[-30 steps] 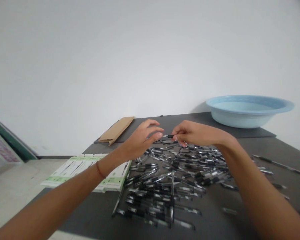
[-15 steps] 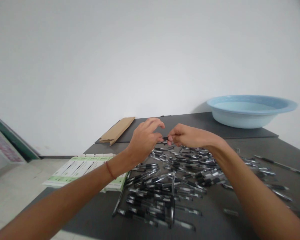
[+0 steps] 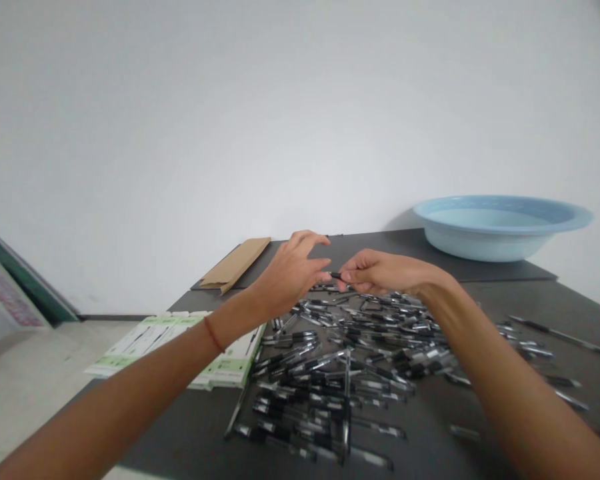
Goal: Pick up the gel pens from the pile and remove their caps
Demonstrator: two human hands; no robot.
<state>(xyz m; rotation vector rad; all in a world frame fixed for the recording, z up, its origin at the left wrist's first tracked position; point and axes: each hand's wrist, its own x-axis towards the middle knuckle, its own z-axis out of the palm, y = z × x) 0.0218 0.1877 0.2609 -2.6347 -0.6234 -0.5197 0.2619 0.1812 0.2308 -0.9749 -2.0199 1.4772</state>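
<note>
Over the far part of the pile, my right hand (image 3: 375,272) pinches a pen (image 3: 335,275) whose black end points left; the rest of it is hidden by the fingers. My left hand (image 3: 297,270) is open, thumb and fingers spread, with a fingertip at or very near the pen's left end. I cannot tell whether they touch. Beneath both hands lie many loose clear-barrelled pens (image 3: 325,381) with black grips, some of them blurred.
Several white and green pen boxes (image 3: 235,363) lie at the left edge of the dark table (image 3: 170,427), partly behind my left forearm. A flattened brown cardboard piece (image 3: 237,263) rests at the back. A large light-blue basin (image 3: 485,243) stands at the back right.
My left thumb and fingers have spread, and the hand has drawn slightly back from the pen's end. My right hand still holds the pen. The view has tilted up a little.
</note>
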